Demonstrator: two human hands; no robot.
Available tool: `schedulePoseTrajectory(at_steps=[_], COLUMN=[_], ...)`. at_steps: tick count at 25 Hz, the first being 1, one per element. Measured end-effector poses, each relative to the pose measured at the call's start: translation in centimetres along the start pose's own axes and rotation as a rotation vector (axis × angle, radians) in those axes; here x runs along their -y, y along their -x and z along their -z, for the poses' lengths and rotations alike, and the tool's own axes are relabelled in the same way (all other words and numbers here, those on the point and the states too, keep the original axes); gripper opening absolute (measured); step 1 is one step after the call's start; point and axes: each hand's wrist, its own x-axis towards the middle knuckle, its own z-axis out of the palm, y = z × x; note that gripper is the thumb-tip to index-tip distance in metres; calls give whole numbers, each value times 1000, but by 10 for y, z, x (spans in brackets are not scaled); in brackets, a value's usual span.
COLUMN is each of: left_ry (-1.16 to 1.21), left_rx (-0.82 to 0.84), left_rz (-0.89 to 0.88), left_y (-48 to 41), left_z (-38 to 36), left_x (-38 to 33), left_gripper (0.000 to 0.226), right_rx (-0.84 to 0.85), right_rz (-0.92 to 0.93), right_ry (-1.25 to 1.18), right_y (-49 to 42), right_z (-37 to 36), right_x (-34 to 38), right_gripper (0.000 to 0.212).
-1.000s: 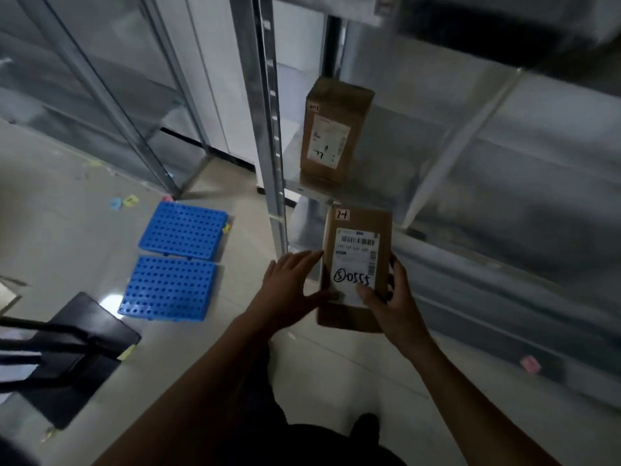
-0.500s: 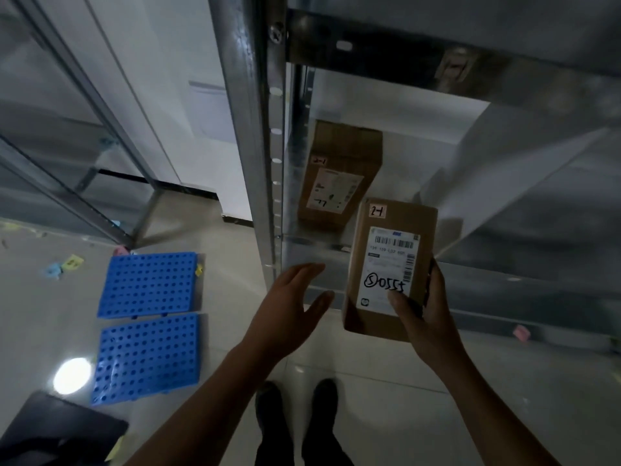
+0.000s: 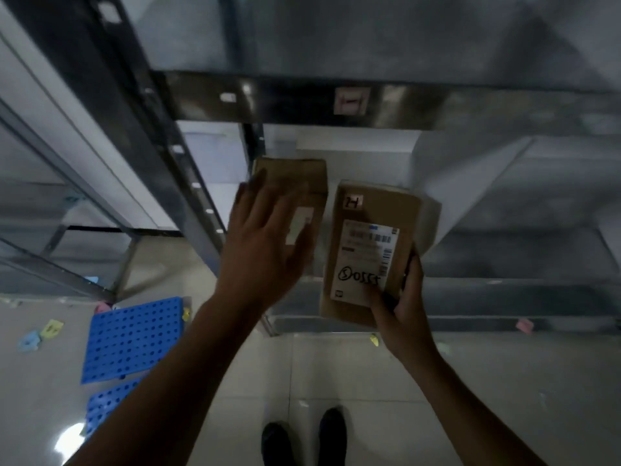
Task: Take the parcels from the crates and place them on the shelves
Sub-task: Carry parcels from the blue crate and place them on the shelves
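right hand (image 3: 401,307) grips the labelled parcel (image 3: 373,250) (bottom corner); left hand (image 3: 265,250) spread open before the shelved parcel (image 3: 295,176).

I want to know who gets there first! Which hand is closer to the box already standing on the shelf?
Left. The left hand is spread open right in front of the standing box; the right hand holds the labelled parcel beside it.

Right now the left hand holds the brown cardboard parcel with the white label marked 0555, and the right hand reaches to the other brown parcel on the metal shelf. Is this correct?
No, the hands are swapped. In the head view the right hand holds the brown cardboard parcel with the white label marked 0555; the left hand reaches to the other brown parcel on the metal shelf.
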Motion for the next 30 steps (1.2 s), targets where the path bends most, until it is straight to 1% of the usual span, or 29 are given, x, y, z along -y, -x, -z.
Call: schedulePoseTrajectory(at_steps=[1,4,5,7,10,12,15,17,20,22,23,25,27,30], left_ry=[-51,-162,-177,-187,-212,-244,-252,-250,-221,-176,-155,-147,-178,-194], left_rx=[68,359,397,370,326,327,323,331,330,322,321,326,350,377], left_rz=[9,31,17,-12,-58,-85,-100,-89,-104,-108,-99,-77,-71,-72], left_y=[-18,-53,-57,-59,-58,-54,-52,-54,-57,-59,-60,-62,-61,-58], left_z=[-1,-10,-14,-19,-23,-26,-27,-27,-23,-21,-20,-20,-21,-26], left_x=[2,12,16,21,27,30,31,30,29,28,27,29,32,36], left_gripper=[64,85,89,91,88,91,92,94,95,93,93,93,95,99], right_rx=[9,57,67,57,-19,-50,-72,-106,-139,-92,-73,-71,-98,-125], right_rz=[26,102,121,135,191,209,227,250,354,385,373,353,406,457], right_ry=[-26,-86,-73,5,128,192,223,244,426,549,584,583,567,585], right_y=[-7,-37,-49,-66,-84,-97,-104,-105,-109,-114,-115,-116,-115,-112], right_z=[-1,-3,-4,-8,-12,-14,-15,-15,-14,-13,-13,-12,-12,-13], right_x=[0,-6,-8,-11,-12,-12,0,15,42,55,60,63,62,60], right_gripper=[85,86,87,85,87,95,112,115,105,89,80,66,56,51])
